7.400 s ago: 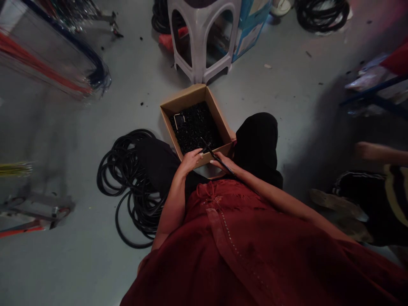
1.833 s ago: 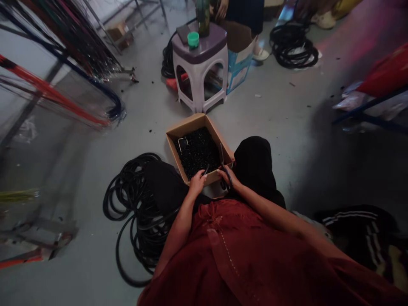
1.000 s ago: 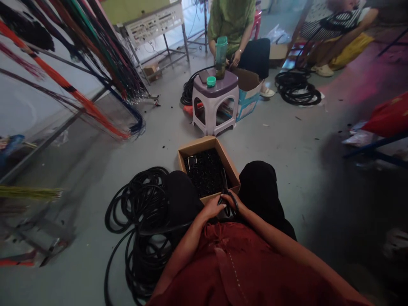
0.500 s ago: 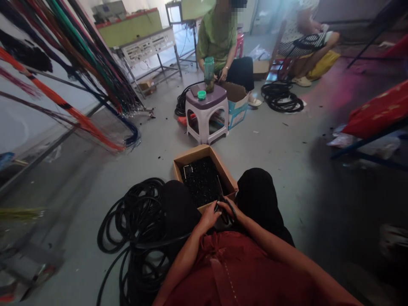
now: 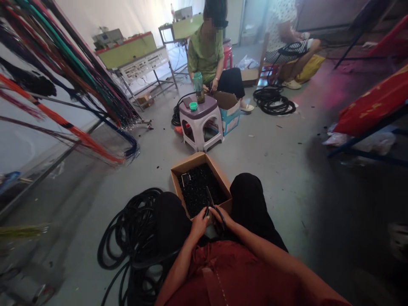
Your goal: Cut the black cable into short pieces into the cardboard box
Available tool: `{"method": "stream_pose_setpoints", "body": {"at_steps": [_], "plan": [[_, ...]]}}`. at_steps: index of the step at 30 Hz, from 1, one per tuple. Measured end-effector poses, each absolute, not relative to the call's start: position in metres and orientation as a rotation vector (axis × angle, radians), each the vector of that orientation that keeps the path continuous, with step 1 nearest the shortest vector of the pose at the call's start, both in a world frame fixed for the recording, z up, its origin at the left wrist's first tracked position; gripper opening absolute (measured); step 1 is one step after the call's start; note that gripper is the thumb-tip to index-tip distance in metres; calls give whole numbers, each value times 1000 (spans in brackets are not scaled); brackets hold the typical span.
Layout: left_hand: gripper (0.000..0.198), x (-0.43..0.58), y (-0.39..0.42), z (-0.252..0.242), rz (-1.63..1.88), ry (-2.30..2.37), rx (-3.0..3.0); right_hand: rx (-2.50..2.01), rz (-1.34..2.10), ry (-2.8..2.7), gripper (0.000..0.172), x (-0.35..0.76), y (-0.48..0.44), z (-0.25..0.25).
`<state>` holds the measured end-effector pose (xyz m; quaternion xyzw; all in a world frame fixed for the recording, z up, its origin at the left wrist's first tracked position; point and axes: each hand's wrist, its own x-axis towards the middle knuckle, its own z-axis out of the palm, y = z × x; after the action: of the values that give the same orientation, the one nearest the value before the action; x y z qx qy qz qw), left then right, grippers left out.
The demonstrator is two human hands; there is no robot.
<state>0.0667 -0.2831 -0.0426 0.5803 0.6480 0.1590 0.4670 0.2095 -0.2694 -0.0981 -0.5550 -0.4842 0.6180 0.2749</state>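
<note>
My right hand (image 5: 225,219) is closed around the handles of a pair of scissors (image 5: 209,197), whose blades point forward over a cardboard box (image 5: 187,162). My left hand (image 5: 199,224) pinches the end of black tubing (image 5: 206,211) close to the blades. Many small black cut pieces (image 5: 200,182) fill the box, and a pale-rimmed rectangular object (image 5: 185,179) lies among them. On the floor at my left, a large tangle of black tubing (image 5: 126,231) spreads beside my knee, with one length running across toward my lap. Whether it is hollow cannot be made out.
A stool (image 5: 204,121) beyond the box holds a green bottle (image 5: 198,87) and a green lid (image 5: 193,106). A person (image 5: 207,55) sits behind it, another person (image 5: 287,42) further right. Coiled black tubing (image 5: 274,100) lies on the floor. Bundled coloured wires (image 5: 63,63) hang left.
The view has tilted and shifted slightly, so the surroundings sit differently. My hands have moved a little apart, and the scissors and tubing end show more clearly over the box.
</note>
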Motion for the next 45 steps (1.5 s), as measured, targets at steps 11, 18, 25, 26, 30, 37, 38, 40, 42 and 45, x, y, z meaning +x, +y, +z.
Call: {"method": "stream_pose_setpoints", "body": {"at_steps": [11, 18, 25, 26, 30, 37, 38, 40, 42, 45], "plan": [[53, 51, -300, -27, 502, 1743, 1279, -1513, 1724, -1496, 33, 194, -265, -72], [53, 57, -295, -29, 537, 1701, 1270, -1601, 1695, -1543, 28, 201, -268, -62], [52, 56, -299, -35, 516, 1733, 1254, -1639, 1704, -1560, 28, 200, -267, -64], [52, 55, -299, -37, 519, 1736, 1257, -1643, 1697, -1568, 28, 199, -267, -65], [51, 49, -302, -46, 539, 1751, 1258, -1661, 1644, -1614, 25, 196, -267, -71], [54, 41, -304, -56, 508, 1770, 1176, -1706, 1576, -1664, 26, 202, -267, -76], [54, 40, -304, -57, 500, 1775, 1167, -1707, 1579, -1667, 27, 203, -267, -76], [54, 38, -304, -58, 492, 1780, 1157, -1707, 1591, -1667, 28, 204, -268, -76], [54, 37, -303, -58, 487, 1777, 1151, -1709, 1594, -1661, 27, 204, -268, -76], [54, 38, -303, -56, 484, 1756, 1152, -1708, 1576, -1650, 26, 203, -268, -76]]}}
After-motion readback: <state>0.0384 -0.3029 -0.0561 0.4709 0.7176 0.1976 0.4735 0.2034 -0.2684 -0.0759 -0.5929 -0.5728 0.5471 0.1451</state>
